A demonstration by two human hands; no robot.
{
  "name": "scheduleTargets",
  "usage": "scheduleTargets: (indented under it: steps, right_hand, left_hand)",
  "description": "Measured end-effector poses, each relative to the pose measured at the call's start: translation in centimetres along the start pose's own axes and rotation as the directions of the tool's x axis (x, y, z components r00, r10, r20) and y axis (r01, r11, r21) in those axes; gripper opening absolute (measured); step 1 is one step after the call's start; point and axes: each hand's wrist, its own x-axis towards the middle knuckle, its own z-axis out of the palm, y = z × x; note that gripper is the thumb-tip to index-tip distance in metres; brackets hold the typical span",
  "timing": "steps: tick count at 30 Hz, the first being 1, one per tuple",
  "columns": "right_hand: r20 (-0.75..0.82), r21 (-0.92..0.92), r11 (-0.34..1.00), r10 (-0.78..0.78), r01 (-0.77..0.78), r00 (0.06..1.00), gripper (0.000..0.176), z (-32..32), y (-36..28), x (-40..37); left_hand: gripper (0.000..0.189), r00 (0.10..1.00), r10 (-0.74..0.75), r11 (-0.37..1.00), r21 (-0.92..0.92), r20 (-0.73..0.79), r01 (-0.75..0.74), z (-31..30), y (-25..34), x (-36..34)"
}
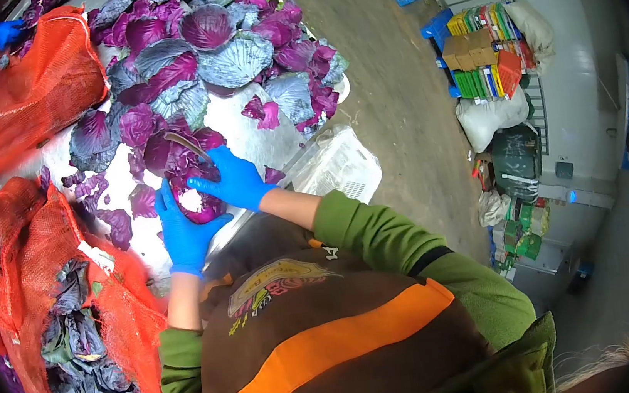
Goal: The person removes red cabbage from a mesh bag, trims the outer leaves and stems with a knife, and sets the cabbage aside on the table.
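A purple cabbage (211,207) with a pale cut base is between my two blue-gloved hands, over the metal table (122,172). My left hand (185,231) is wrapped round its near left side. My right hand (234,181) holds a knife (186,144) across the top right of the cabbage, its blade pointing up and left, fingers touching the cabbage. Loose purple leaves (137,125) lie around and beyond the cabbage, with a large heap of outer leaves (237,59) farther back.
Red mesh sacks stand at the left, one upper (31,89) and one lower (122,311) holding dark cabbages. A white plastic crate (342,166) is right of the table. Another person's blue glove (7,33) shows at the upper left. Stacked crates (485,60) stand across the floor.
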Motion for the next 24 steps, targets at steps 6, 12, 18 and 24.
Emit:
scheduleTargets:
  steps: [6,12,18,24]
  right_hand:
    - [-0.102,0.165,0.982,0.110,-0.092,0.989,0.031,1.7,3.8,3.2]
    - [-0.021,-0.052,0.998,-0.023,0.022,1.000,0.029,-2.4,1.0,0.3]
    - [0.156,-0.424,0.845,-0.285,0.325,0.946,0.018,-5.7,0.6,-5.4]
    - [0.070,-0.503,0.813,-0.299,0.293,0.952,0.012,-5.6,0.2,-6.6]
  left_hand:
    - [0.112,1.000,0.023,0.981,-0.193,0.014,-0.020,0.2,-0.4,0.4]
    - [0.110,0.966,-0.220,0.923,-0.350,-0.137,0.160,2.3,0.3,-0.6]
    - [0.112,0.950,-0.250,0.923,-0.341,-0.186,0.176,2.9,0.9,-0.1]
    - [0.116,0.957,-0.203,0.948,-0.287,-0.208,0.138,3.7,0.6,-0.4]
